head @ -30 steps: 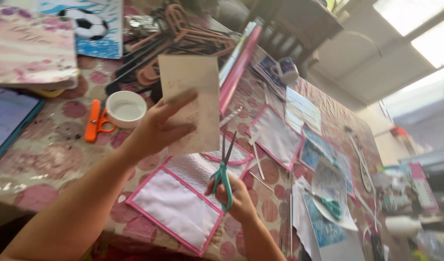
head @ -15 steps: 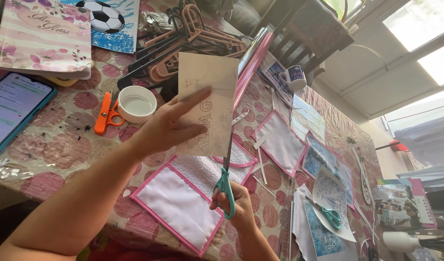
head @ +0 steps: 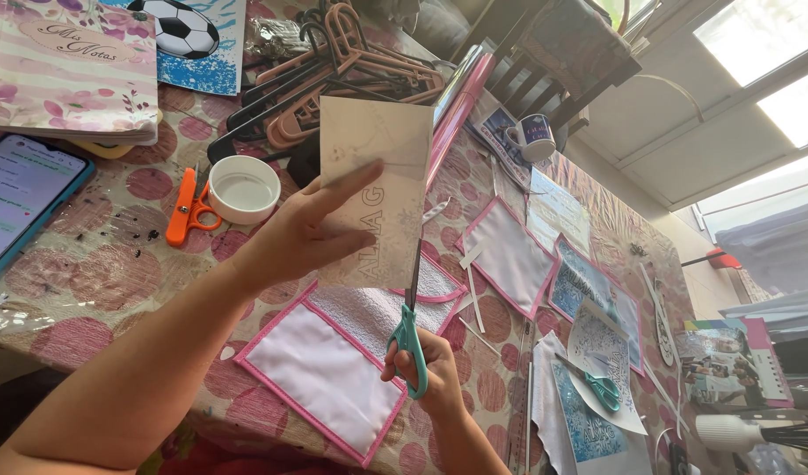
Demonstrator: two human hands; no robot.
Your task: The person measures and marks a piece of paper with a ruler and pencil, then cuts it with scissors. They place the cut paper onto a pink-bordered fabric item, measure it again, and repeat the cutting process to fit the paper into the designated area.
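Since the earlier frames, the paper sheet (head: 376,189) sits a little lower and more central in the view, and the scissors (head: 410,330) have climbed further up its lower edge, so the cut looks slightly longer. The left hand (head: 303,233) grips the pale printed sheet by its left side, thumb behind and fingers spread flat across the front, lifting it upright above the counter (head: 96,264) so the blades can reach it from below. The right hand (head: 430,374) is closed through the teal handles of the scissors, which point straight up, blades partly parted around the paper's bottom edge; a thin curled strip hangs off beside the blades. Holding the sheet in the air keeps it taut and clear of the clutter beneath. Under the hands lie white cloth panels with pink trim (head: 329,374). To the left sit a small orange snipper (head: 186,211), touching a white plastic lid (head: 243,187), and a smartphone (head: 21,202) with its screen lit. Further back are a floral notebook (head: 65,66) and a pile of plastic clothes hangers (head: 334,62). A second pair of teal scissors (head: 597,383) rests on blue patterned paper to the right.
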